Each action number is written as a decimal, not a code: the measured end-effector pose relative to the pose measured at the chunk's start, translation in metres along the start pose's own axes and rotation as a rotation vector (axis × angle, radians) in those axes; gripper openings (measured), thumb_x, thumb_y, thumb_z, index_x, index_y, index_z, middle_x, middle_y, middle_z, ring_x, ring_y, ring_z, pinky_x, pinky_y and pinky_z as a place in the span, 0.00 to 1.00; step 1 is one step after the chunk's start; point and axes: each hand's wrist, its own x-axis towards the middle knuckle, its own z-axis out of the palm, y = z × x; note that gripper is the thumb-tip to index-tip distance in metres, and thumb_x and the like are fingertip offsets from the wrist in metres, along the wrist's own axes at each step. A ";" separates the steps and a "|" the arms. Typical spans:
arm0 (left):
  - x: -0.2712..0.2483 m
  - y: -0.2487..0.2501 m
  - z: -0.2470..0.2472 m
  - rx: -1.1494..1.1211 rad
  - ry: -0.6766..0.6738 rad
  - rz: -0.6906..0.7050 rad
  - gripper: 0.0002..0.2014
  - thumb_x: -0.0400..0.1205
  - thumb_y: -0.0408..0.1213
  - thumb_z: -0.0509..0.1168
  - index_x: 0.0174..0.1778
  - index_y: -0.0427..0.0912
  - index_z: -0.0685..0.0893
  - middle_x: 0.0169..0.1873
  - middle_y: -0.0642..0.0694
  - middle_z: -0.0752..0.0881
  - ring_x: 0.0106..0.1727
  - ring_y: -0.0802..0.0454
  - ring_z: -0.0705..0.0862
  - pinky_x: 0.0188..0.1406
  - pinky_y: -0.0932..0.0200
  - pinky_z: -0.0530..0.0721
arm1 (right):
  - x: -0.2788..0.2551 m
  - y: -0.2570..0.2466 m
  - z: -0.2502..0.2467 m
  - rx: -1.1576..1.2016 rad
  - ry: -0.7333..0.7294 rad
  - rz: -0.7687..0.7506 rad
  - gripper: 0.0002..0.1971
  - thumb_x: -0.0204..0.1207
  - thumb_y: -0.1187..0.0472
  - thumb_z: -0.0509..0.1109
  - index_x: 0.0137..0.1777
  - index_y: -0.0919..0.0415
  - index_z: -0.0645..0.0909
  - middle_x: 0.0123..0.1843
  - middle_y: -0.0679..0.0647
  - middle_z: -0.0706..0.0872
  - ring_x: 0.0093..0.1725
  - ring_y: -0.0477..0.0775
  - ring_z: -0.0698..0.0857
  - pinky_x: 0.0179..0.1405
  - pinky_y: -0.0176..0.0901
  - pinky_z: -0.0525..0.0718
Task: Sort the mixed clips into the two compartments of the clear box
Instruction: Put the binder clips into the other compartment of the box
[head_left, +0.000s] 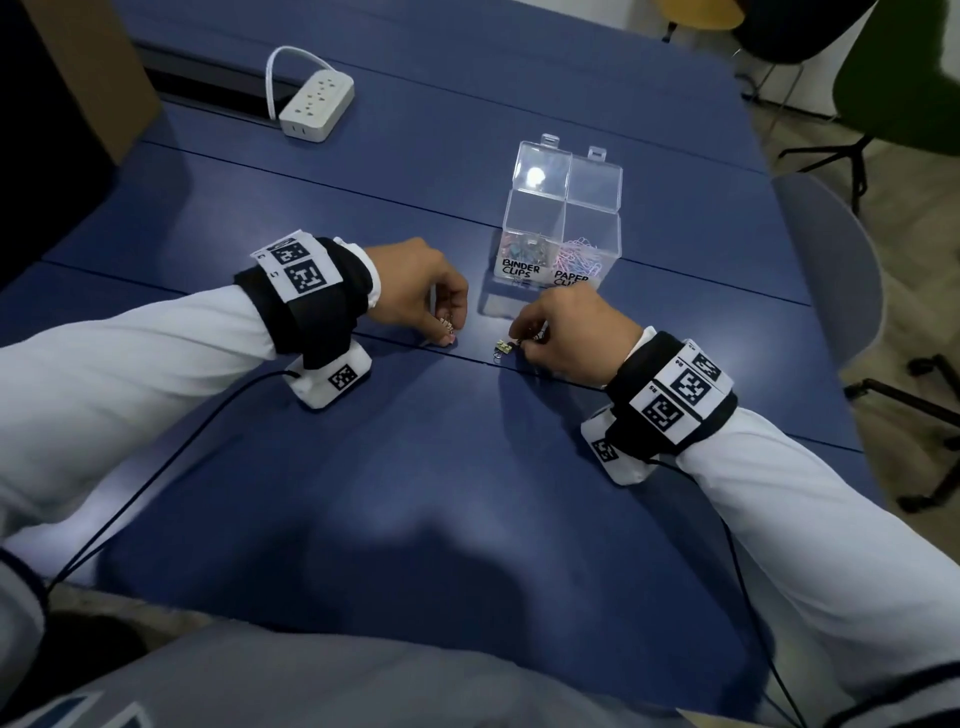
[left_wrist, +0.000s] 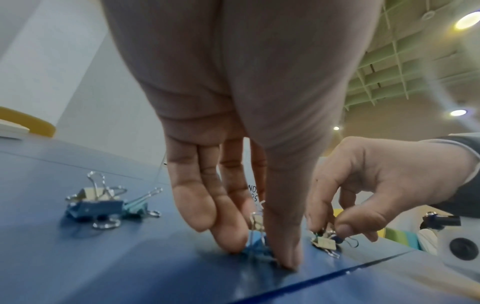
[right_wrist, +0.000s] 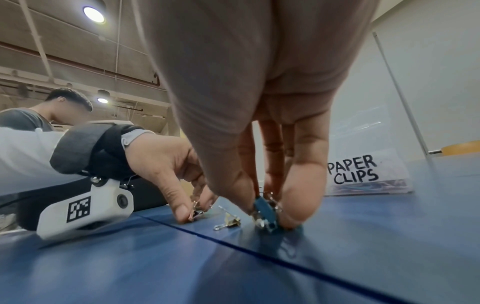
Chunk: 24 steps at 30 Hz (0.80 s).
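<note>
The clear box (head_left: 561, 218) is standing with both lids up in the upper middle of the head view, and both compartments are already holding stock: pastel binder clips behind the "BINDER CLIPS" label (head_left: 520, 269) on the left, pink and white paper clips behind the "PAPER CLIPS" label (right_wrist: 353, 169) on the right. So the sorting looks well advanced, though not finished. A cream binder clip (head_left: 502, 347) is lying on the blue table (head_left: 467, 493) between the hands, and the left wrist view is showing two more, a blue binder clip (left_wrist: 94, 207) and a teal binder clip (left_wrist: 136, 205), touching each other at the left of that frame.

The left hand (head_left: 415, 291), just left of centre in the head view, is pressing its thumb and fingertips (left_wrist: 231, 240) together on a small clip (right_wrist: 195, 211) at the table surface; its colour is hard to tell. The right hand (head_left: 566, 332), below the box, is pinching a dark blue binder clip (right_wrist: 263, 214) between thumb and fingers, the clip touching the table.
</note>
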 end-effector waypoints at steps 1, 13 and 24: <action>0.001 0.000 -0.001 -0.007 0.006 -0.003 0.08 0.70 0.46 0.78 0.42 0.52 0.87 0.37 0.55 0.89 0.33 0.73 0.81 0.40 0.66 0.81 | 0.001 0.000 0.000 0.002 0.001 0.001 0.13 0.73 0.64 0.69 0.55 0.58 0.88 0.51 0.55 0.90 0.51 0.54 0.87 0.49 0.36 0.78; 0.025 0.038 -0.065 0.046 0.236 0.072 0.12 0.70 0.52 0.77 0.45 0.51 0.89 0.34 0.54 0.88 0.35 0.58 0.83 0.37 0.72 0.75 | 0.001 0.008 -0.001 0.074 0.178 0.047 0.13 0.73 0.68 0.66 0.53 0.60 0.89 0.49 0.57 0.91 0.49 0.57 0.88 0.51 0.31 0.73; 0.068 0.037 -0.064 0.101 0.326 0.064 0.10 0.77 0.49 0.71 0.52 0.54 0.90 0.39 0.53 0.85 0.40 0.54 0.82 0.47 0.65 0.73 | 0.009 0.004 -0.028 0.312 0.522 0.108 0.10 0.76 0.62 0.70 0.53 0.57 0.90 0.50 0.54 0.92 0.47 0.51 0.88 0.57 0.39 0.83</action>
